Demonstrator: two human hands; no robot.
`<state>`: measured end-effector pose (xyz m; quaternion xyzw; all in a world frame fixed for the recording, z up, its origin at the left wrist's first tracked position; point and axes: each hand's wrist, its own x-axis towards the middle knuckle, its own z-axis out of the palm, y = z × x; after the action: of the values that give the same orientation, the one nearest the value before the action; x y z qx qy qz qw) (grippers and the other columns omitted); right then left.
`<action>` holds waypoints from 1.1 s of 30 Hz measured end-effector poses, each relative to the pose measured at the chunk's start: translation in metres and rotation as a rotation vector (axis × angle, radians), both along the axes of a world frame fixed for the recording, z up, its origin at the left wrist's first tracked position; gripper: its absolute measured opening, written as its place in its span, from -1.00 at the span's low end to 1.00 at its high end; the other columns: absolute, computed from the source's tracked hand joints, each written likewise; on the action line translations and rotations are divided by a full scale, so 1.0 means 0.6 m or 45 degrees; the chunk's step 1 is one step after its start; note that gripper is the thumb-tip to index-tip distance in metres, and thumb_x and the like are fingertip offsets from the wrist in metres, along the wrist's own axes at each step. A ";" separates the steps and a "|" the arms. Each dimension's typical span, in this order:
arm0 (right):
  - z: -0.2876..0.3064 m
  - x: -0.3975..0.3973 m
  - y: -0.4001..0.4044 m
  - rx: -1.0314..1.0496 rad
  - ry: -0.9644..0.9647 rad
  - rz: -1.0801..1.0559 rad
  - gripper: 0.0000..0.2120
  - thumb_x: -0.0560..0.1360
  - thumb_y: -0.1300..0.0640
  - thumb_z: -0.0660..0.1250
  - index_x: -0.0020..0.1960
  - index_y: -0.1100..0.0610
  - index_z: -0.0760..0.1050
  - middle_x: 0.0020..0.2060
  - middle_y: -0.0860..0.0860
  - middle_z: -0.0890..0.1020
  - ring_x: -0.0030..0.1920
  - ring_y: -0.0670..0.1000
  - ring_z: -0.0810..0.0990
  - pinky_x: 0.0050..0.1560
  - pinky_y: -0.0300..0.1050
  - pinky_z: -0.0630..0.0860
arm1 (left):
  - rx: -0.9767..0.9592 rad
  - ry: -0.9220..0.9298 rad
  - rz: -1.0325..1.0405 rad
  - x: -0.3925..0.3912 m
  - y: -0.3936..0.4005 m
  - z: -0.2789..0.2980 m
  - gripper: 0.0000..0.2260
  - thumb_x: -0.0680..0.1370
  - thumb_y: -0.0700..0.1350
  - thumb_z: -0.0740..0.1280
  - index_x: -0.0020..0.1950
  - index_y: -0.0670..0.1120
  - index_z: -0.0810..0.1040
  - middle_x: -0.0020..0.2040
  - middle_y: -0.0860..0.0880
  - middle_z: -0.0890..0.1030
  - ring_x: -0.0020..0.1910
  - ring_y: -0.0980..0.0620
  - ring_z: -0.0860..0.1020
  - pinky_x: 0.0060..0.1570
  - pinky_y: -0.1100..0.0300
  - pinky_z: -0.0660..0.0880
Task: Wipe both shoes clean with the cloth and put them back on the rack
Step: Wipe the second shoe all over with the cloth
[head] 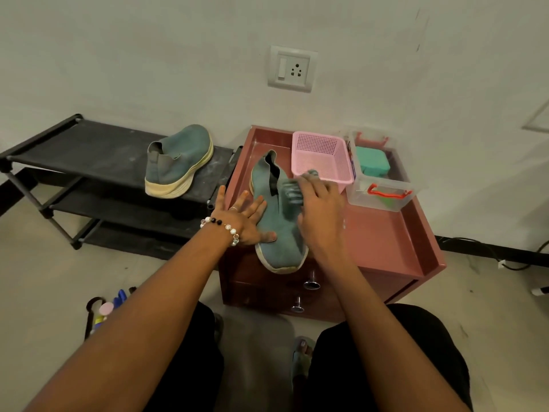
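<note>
1. One green shoe point(277, 224) lies on the red desk point(383, 242), its toe over the front edge; the other shoe point(178, 162) stands on the black rack point(89, 150).
2. The left hand point(243, 218) presses flat, fingers straight, on the shoe's side.
3. The right hand point(318, 209) grips the cloth point(292, 193) on the upper.
4. The knit upper looks soft and light; I judge it is better to hold it by the stiffer sole.

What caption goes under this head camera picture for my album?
Right hand wipes a teal shoe with a cloth while the left hand steadies it.
</note>
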<state>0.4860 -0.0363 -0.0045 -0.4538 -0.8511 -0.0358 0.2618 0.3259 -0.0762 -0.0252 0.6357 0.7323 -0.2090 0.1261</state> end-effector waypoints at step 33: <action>-0.011 -0.038 0.017 -0.551 -1.082 0.357 -0.51 0.56 0.13 0.09 0.47 0.20 0.21 0.50 0.16 0.18 0.52 0.06 0.09 0.43 0.32 -0.30 | 0.011 0.043 -0.010 0.010 0.002 -0.007 0.12 0.24 0.65 -0.06 0.53 -0.01 -0.36 0.54 0.07 -0.35 0.50 -0.04 -0.38 0.25 -0.42 -0.45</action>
<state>0.4631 -0.0258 -0.0108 -0.3242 -0.9232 -0.0044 -0.2061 0.3319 -0.0750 -0.0294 0.6356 0.7327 -0.2169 0.1102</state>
